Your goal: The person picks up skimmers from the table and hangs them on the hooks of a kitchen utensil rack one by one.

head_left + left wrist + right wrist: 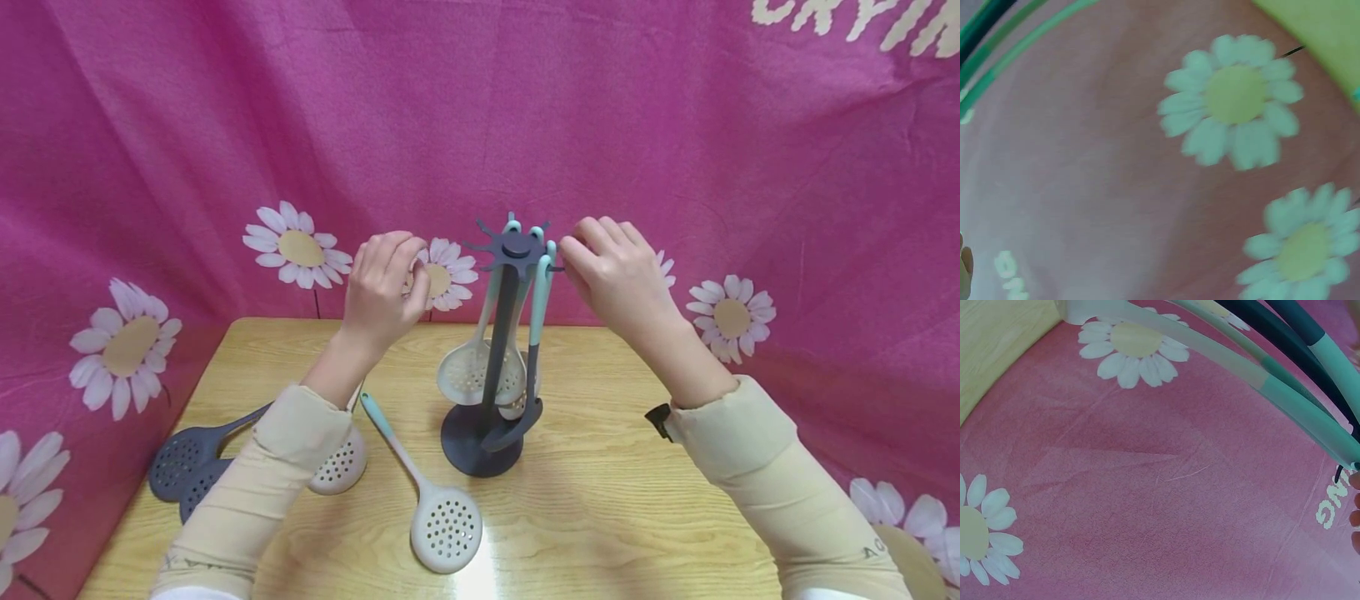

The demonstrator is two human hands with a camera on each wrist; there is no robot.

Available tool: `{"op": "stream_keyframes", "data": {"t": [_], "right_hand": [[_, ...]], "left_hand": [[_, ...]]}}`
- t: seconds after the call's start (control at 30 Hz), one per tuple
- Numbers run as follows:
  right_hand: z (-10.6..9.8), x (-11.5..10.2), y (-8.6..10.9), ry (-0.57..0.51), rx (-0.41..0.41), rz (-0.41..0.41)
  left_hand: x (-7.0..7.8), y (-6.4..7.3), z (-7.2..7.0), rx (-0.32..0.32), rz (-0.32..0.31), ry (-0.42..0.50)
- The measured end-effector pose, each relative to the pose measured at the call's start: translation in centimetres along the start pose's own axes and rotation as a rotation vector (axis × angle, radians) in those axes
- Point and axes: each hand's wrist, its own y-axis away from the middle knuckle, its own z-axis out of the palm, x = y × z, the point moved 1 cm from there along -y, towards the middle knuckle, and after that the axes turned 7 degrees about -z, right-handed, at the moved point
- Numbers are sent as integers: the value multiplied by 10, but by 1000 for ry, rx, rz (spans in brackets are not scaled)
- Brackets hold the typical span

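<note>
- The left hand (384,279) is hovering to the left of the stand, above the far edge of the table (615,492); its fingers are curling toward the thumb, a small gap showing between thumb and fingertips.
- The right hand (617,271) is reaching in from the other side, bent fingers lying close together just beside the hooks; whether they are touching or pinching a hook or a handle, I cannot tell.
- The dark utensil stand (501,337) is standing upright between the hands, around the middle of the table, its round base resting well in from the far edge.
- A dark ladle (537,321) with a mint upper handle is hanging on the stand's right side, bowl low over the base.
- Pale utensils (462,371) with mint handle ends are hanging behind the post, partly overlapping.
- A pale skimmer (426,490) is lying left of the base, its perforated head pointing toward the near edge.
- Another pale skimmer (341,467) is lying farther left, partly hidden by the left sleeve (303,437).
- Two dark skimmers (176,467) are lying overlapped by the table's left edge.
- Pink daisy-printed cloth (675,125) is hanging beyond the far edge.
</note>
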Motion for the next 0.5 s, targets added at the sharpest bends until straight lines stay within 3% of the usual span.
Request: {"op": "stream_keyframes", "data": {"t": [0.1, 0.3, 0.5], "right_hand": [[0, 0, 0, -10, 18, 5], [1, 1, 1, -28, 27, -1], [1, 1, 1, -5, 7, -9]], "left_hand": [[-14, 23, 3, -105, -139, -77], [-39, 82, 13, -474, -493, -295], [-43, 136, 18, -791, -854, -373]]}}
